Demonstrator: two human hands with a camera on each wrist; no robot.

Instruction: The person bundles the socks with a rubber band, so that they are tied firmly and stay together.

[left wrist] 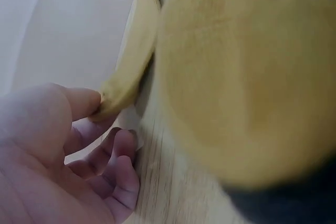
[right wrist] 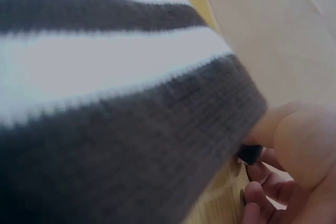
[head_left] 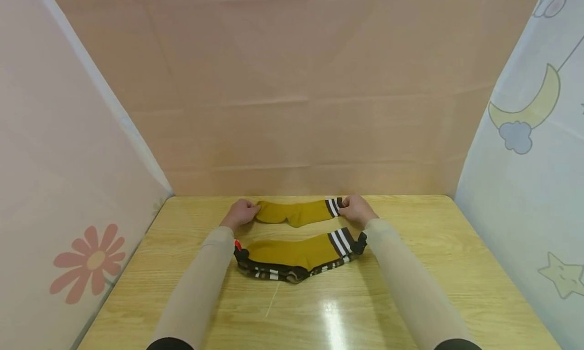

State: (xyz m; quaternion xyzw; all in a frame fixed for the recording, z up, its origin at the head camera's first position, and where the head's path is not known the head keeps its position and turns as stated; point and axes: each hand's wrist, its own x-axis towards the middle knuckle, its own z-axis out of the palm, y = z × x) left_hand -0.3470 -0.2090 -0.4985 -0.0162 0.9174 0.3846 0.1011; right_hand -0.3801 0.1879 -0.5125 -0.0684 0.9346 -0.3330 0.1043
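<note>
A mustard sock (head_left: 296, 212) with a dark, white-striped cuff lies stretched sideways near the back of the table. My left hand (head_left: 239, 213) pinches its toe end between thumb and forefinger, as the left wrist view shows. At the cuff end, my right hand (head_left: 359, 209) pinches the edge, partly hidden behind nearer fabric in the right wrist view. Closer to me, between my forearms, another mustard sock (head_left: 287, 252) of the same pattern rests on top of dark patterned socks (head_left: 274, 275). Its toe (left wrist: 236, 77) fills much of the left wrist view.
The socks are on a light wooden table (head_left: 182, 289). Behind it rises a tan paper-like backdrop (head_left: 310, 112). Pale printed panels flank it, one with a pink flower (head_left: 96, 260) on the left, the other with a moon (head_left: 534, 112) on the right.
</note>
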